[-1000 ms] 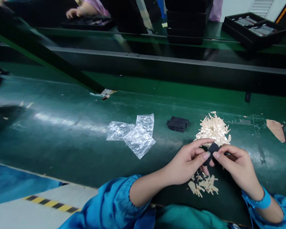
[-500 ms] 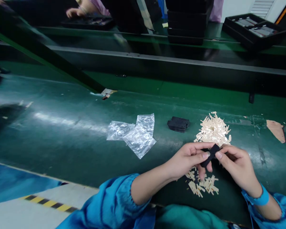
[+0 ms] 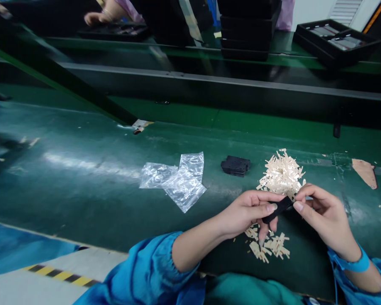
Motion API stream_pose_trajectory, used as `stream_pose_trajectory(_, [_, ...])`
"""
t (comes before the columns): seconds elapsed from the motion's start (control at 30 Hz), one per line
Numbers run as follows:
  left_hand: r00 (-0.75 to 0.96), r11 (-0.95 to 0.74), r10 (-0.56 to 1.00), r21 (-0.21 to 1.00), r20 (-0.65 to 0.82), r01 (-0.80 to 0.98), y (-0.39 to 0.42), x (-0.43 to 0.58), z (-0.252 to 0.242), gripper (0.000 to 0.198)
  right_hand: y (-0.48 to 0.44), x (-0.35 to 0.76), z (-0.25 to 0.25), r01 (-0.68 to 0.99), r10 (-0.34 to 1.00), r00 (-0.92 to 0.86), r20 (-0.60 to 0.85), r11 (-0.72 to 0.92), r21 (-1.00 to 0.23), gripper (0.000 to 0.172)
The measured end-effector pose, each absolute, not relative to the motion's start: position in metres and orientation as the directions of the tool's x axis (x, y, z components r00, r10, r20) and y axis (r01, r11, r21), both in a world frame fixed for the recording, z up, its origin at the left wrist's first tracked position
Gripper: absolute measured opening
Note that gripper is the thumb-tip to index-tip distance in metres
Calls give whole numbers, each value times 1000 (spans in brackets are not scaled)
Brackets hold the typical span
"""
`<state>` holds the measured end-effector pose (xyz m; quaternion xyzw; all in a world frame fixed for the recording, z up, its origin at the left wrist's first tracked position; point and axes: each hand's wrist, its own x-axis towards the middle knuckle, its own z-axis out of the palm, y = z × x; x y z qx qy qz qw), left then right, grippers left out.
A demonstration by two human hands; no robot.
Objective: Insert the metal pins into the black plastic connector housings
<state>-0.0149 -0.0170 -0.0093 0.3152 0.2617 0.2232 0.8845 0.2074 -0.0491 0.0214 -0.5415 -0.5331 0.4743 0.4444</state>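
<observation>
My left hand [image 3: 249, 212] and my right hand [image 3: 324, 214] meet over the green belt [image 3: 82, 186] and both pinch a small flat black part [image 3: 277, 209] between thumb and fingers. Just behind the hands lies a heap of small cream-coloured strips [image 3: 282, 173]. A smaller scatter of the same strips [image 3: 268, 245] lies under my left hand. A short stack of black parts [image 3: 236, 165] rests on the belt to the left of the heap.
Crumpled clear plastic bags [image 3: 178, 180] lie left of the stack. A brown patch [image 3: 365, 171] marks the belt at right. Across the dark rail stand stacked black trays [image 3: 246, 29] and an open tray [image 3: 336, 40]. Another person's hand [image 3: 95, 18] is at the far bench.
Both hands have shifted slightly up and right with the black part, which now lies flatter between them. My right fingers have curled more over its end.
</observation>
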Motion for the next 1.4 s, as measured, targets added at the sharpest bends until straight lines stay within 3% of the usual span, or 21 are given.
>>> stream_pose_trajectory(0.37, [779, 698, 560, 667, -281, -261, -17, -14, -7, 51, -51, 207, 16, 197, 1000, -17, -7, -3, -980, 15])
stream_pose_trajectory(0.6, [781, 682, 544, 704, -308, -197, -17, -16, -5, 49, -51, 207, 15, 128, 991, -79, -110, -99, -987, 24])
stream_pose_trajectory(0.77, [811, 648, 490, 756, -319, -95, -7, -28, 4, 43, -43, 209, 10, 77, 919, -276, -282, -272, -959, 47])
stream_pose_trajectory(0.93, [863, 581, 399, 813, -308, 22, 2, -30, 10, 44, -42, 210, 10, 123, 751, -523, -403, -402, -907, 57])
stream_pose_trajectory(1.0, [838, 493, 437, 866, -325, 79, 1, -27, 10, 46, -42, 211, 12, 168, 732, -532, -425, -401, -901, 53])
stream_pose_trajectory(1.07, [733, 340, 594, 929, -331, 144, -1, -24, 9, 50, -38, 214, 13, 195, 791, -440, -425, -378, -905, 50])
stream_pose_trajectory(1.17, [492, 82, 843, 955, -219, 284, -1, -24, 12, 49, -29, 226, 11, 123, 936, -74, -344, -334, -935, 48])
stream_pose_trajectory(1.23, [467, -55, 872, 918, -147, 392, 1, -27, 14, 35, -25, 233, 9, 165, 949, 74, -307, -315, -935, 50])
stream_pose_trajectory(1.3, [564, -192, 816, 858, -130, 476, 2, -30, 17, 24, -26, 236, 6, 312, 958, 55, -280, -283, -907, 47])
stream_pose_trajectory(1.4, [738, -431, 663, 745, -121, 509, 2, -33, 17, 15, -34, 227, 5, 545, 935, -219, -279, -120, -830, 28])
